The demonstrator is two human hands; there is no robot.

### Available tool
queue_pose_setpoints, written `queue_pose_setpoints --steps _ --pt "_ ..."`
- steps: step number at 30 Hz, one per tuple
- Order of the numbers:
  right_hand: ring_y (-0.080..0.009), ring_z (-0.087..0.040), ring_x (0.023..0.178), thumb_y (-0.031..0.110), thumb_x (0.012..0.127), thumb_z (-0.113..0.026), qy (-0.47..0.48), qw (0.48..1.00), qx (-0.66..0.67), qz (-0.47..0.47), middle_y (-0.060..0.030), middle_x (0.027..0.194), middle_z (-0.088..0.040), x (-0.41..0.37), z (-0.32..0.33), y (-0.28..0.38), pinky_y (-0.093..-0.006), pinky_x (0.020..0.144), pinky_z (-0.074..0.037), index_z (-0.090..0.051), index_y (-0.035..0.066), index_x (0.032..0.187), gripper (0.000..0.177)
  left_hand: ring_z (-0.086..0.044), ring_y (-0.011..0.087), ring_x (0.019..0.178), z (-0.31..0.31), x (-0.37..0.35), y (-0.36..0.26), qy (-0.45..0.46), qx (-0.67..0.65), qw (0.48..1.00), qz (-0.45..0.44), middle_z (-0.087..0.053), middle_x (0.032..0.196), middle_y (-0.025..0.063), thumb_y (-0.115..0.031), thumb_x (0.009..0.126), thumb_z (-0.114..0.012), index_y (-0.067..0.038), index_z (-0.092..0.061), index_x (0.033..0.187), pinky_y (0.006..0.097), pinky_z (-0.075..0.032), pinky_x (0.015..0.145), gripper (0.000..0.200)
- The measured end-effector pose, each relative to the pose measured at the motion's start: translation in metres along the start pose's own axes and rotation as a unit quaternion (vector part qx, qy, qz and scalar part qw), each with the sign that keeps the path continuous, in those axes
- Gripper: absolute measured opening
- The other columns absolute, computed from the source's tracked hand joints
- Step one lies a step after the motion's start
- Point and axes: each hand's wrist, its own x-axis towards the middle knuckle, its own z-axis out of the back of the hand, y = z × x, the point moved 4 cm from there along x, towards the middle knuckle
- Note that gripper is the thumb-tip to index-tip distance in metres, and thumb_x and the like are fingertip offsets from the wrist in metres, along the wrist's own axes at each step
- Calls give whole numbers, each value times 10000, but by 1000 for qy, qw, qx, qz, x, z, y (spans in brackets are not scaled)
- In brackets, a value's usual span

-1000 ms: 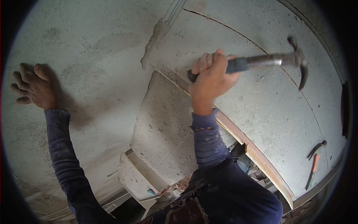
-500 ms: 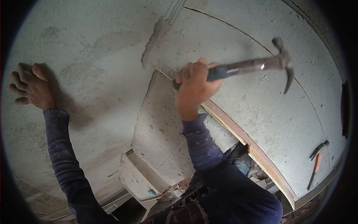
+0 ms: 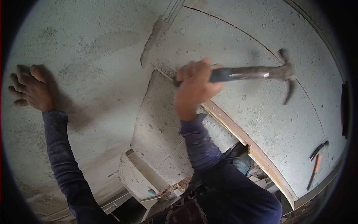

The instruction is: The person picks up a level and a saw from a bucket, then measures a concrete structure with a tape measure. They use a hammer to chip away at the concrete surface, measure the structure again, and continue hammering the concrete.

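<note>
My right hand (image 3: 197, 86) is wrapped round the dark grip of a claw hammer (image 3: 246, 73). The hammer's head points to the right, over a grey concrete slab (image 3: 253, 112), and is a little smeared by motion. Out to the left, my left hand (image 3: 31, 87) rests with spread fingers against a rough plastered wall (image 3: 100, 71). Nothing is in that hand, and its shadow falls on the wall beside it. Below my right hand runs a wooden strip (image 3: 227, 125) along the slab's edge.
A second hammer (image 3: 316, 164) with an orange and black handle lies on the slab at the lower right. A thin crack (image 3: 238, 28) crosses the slab. Lower down is a concrete ledge with a recessed slot (image 3: 147, 171). Rubble (image 3: 261, 173) shows beneath the wooden strip.
The hammer's head has swung slightly downward in view, with my right hand still gripping it. My left hand has barely shifted on the wall.
</note>
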Motion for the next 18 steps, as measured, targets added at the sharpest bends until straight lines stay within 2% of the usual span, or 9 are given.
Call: queue_pose_setpoints --steps 2,4,6,9,12,14,16,17,18 --pt "-95 -475 470 58 891 -582 -29 999 -39 21 6 660 -472 -37 10 -23 -268 385 -385 -445 90 956 155 -90 386 1497 -4 -1 7 2 12 1000 -2 -260 1575 125 -598 1008 -343 -202 -266 1525 748 -26 1112 656" --pt "-93 -473 468 64 888 -579 57 950 -214 -222 7 652 -464 -53 31 -47 -277 382 -393 -447 69 971 156 -93 387 1496 -3 -3 5 -6 1 1000 3 -266 1574 129 -601 1007 -342 -200 -274 1523 747 -27 1112 656" --pt "-90 -471 465 70 886 -576 143 805 -366 -445 7 645 -455 -67 43 -70 -285 379 -402 -449 48 987 163 -96 388 1495 -4 3 2 -17 -1 1000 9 -272 1573 133 -603 1006 -340 -199 -281 1520 746 -27 1112 657" --pt "-78 -457 479 87 905 -604 97 887 -272 -361 -6 701 -482 -24 -6 17 -271 374 -387 -427 53 992 201 -89 399 1496 2 3 -7 -9 -9 1000 5 -262 1579 136 -609 1005 -334 -198 -283 1520 747 -27 1111 661" --pt "-93 -453 429 103 932 -590 115 976 -183 -16 11 600 -451 18 -43 74 -273 360 -415 -379 75 924 213 -75 404 1499 3 0 -3 1 -6 1000 -2 -239 1588 131 -616 1002 -331 -197 -286 1516 748 -21 1112 664" --pt "-106 -473 430 130 954 -586 46 996 -42 56 6 561 -450 37 -34 60 -273 363 -414 -383 93 913 211 -89 462 1480 1 1 -1 -7 -19 1000 3 -242 1592 113 -635 999 -308 -219 -309 1512 775 -29 1095 661" --pt "-142 -507 435 136 930 -609 -19 993 -118 -1 -31 595 -494 -12 -9 0 -303 376 -426 -415 42 965 218 -84 462 1481 -3 -2 11 -5 -12 1000 5 -248 1589 117 -631 1000 -309 -218 -317 1510 777 -22 1095 656" --pt "-161 -521 441 141 908 -622 41 935 -350 -31 -50 621 -508 -25 14 -25 -319 381 -431 -434 0 1011 257 -80 449 1488 -4 -3 14 -1 1 1000 3 -250 1588 123 -626 1001 -318 -210 -297 1518 765 -17 1101 664" --pt "-180 -535 446 147 885 -636 110 821 -559 -30 -70 648 -522 -38 37 -50 -336 386 -437 -452 -41 1057 314 -77 435 1495 -7 0 12 -2 9 1000 2 -253 1587 129 -621 1002 -326 -201 -277 1526 753 -11 1108 672"
